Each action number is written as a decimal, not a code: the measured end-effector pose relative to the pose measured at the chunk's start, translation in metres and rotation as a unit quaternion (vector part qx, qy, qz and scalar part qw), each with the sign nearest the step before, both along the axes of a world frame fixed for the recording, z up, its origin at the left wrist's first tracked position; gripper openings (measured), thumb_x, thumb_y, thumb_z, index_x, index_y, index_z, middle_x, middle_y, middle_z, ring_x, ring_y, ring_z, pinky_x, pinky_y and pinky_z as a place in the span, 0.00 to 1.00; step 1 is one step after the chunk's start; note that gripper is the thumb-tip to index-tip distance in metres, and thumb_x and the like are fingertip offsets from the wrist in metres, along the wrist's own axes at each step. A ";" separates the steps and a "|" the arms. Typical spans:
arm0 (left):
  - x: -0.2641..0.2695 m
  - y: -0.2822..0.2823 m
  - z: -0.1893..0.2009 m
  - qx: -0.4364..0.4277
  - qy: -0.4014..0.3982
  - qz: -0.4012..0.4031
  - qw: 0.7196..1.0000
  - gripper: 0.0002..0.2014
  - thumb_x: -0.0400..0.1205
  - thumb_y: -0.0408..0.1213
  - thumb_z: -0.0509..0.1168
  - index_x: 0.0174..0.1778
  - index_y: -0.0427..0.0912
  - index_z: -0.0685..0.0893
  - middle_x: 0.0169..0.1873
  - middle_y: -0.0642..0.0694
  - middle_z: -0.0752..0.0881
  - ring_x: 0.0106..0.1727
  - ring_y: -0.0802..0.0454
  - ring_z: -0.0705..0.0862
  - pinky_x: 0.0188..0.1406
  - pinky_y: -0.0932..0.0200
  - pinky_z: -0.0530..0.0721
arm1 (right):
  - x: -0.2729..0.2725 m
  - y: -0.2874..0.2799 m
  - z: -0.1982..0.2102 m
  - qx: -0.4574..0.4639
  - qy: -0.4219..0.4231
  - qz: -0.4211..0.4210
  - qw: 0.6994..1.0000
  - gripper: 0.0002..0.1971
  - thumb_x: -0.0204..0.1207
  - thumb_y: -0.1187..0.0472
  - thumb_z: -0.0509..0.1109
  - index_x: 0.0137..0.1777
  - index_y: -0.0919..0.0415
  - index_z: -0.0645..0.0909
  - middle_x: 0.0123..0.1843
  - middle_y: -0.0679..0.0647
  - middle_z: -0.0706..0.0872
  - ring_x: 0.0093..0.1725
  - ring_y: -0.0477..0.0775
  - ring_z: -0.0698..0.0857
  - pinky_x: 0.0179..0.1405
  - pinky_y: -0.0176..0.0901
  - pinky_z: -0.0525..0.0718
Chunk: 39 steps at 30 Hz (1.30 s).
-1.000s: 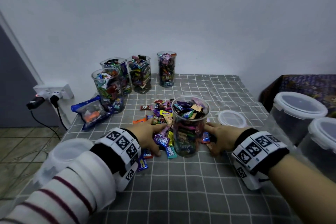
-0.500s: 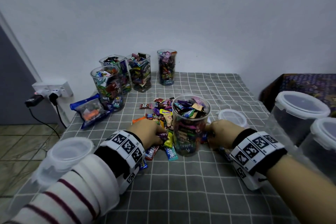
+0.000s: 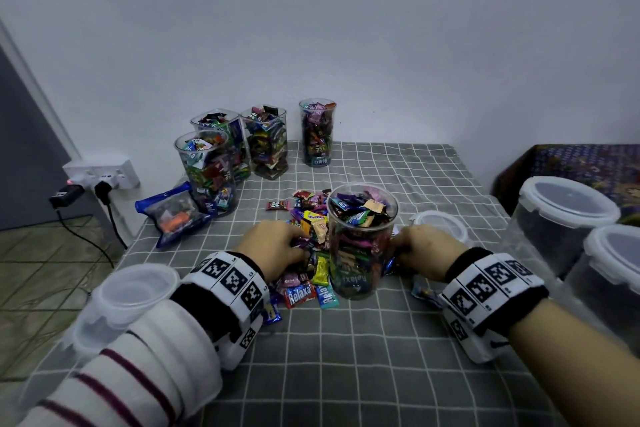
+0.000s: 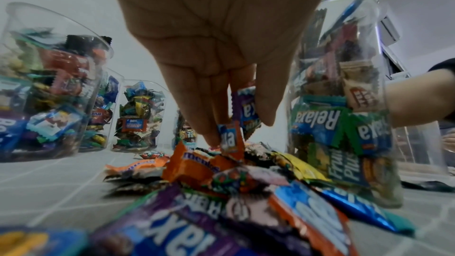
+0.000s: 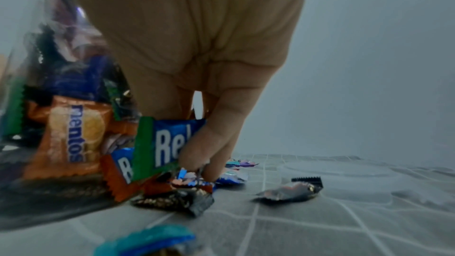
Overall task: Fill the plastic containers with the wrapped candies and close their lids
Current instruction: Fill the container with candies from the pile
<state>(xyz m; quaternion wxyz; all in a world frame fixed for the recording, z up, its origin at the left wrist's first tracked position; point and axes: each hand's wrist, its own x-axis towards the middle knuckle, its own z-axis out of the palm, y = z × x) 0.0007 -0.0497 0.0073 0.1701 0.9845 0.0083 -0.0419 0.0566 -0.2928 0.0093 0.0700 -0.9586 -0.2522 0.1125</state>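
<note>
A clear round container (image 3: pixel 360 239), nearly full of wrapped candies, stands open in the middle of the checked cloth. Loose candies (image 3: pixel 311 229) lie piled to its left and a few to its right. My left hand (image 3: pixel 277 246) reaches into the pile, and in the left wrist view its fingers (image 4: pixel 214 116) pinch a purple wrapped candy (image 4: pixel 246 108) and a small blue and orange one (image 4: pixel 230 139). My right hand (image 3: pixel 419 250) sits just right of the container; its fingers (image 5: pixel 209 149) pinch a blue and green Relaxa candy (image 5: pixel 165 143). A round lid (image 3: pixel 440 225) lies behind it.
Several filled lidless containers (image 3: pixel 263 142) stand at the back left by the wall, beside a blue candy bag (image 3: pixel 173 215). An empty tub (image 3: pixel 128 298) sits at the near left edge. Two large lidded tubs (image 3: pixel 568 215) stand at the right. A power strip (image 3: pixel 100 173) hangs left.
Both hands have shifted slightly inward and closed their fingers on candies beside the container. The container has not moved.
</note>
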 end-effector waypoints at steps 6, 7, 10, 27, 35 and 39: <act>-0.002 0.006 0.006 -0.073 -0.072 0.045 0.994 0.17 0.78 0.45 0.69 0.63 0.50 0.85 0.57 0.45 0.87 0.57 0.47 0.83 0.56 0.55 0.80 | 0.009 -0.016 0.008 0.094 -0.047 -0.070 0.992 0.11 0.77 0.65 0.67 0.56 0.55 0.87 0.53 0.53 0.87 0.45 0.47 0.82 0.49 0.36 0.79; -0.002 0.006 0.009 -0.076 -0.080 0.051 0.993 0.17 0.78 0.46 0.69 0.63 0.51 0.85 0.56 0.45 0.87 0.57 0.47 0.83 0.54 0.56 0.80 | 0.009 -0.018 0.012 0.139 -0.058 -0.087 0.985 0.10 0.77 0.67 0.68 0.54 0.56 0.87 0.49 0.53 0.87 0.42 0.48 0.83 0.51 0.39 0.81; -0.002 0.005 0.022 -0.106 -0.118 0.050 0.986 0.14 0.78 0.46 0.69 0.59 0.50 0.87 0.49 0.45 0.89 0.53 0.46 0.84 0.52 0.53 0.81 | 0.007 -0.021 0.030 0.328 -0.057 -0.112 0.936 0.08 0.76 0.72 0.69 0.49 0.62 0.86 0.37 0.52 0.85 0.29 0.40 0.85 0.42 0.42 0.88; -0.003 -0.021 0.063 -0.241 -0.226 0.010 0.944 0.17 0.76 0.44 0.72 0.60 0.45 0.87 0.47 0.46 0.90 0.48 0.53 0.87 0.56 0.54 0.83 | -0.025 0.025 0.070 0.377 -0.090 0.018 0.922 0.12 0.77 0.64 0.69 0.58 0.50 0.85 0.50 0.49 0.86 0.54 0.46 0.83 0.52 0.32 0.80; -0.001 -0.023 0.062 -0.248 -0.228 0.009 0.942 0.18 0.75 0.47 0.72 0.59 0.45 0.88 0.48 0.48 0.91 0.50 0.53 0.87 0.57 0.50 0.83 | -0.023 0.003 0.048 0.467 0.001 -0.027 0.884 0.20 0.75 0.55 0.72 0.65 0.43 0.74 0.68 0.47 0.81 0.68 0.45 0.78 0.72 0.54 0.75; 0.002 -0.028 0.063 -0.227 -0.238 0.000 0.944 0.18 0.75 0.48 0.72 0.59 0.47 0.88 0.49 0.49 0.90 0.52 0.54 0.86 0.58 0.52 0.82 | -0.023 -0.002 0.032 0.444 0.108 -0.040 0.889 0.51 0.56 0.41 0.80 0.79 0.53 0.62 0.71 0.46 0.76 0.70 0.42 0.75 0.71 0.43 0.72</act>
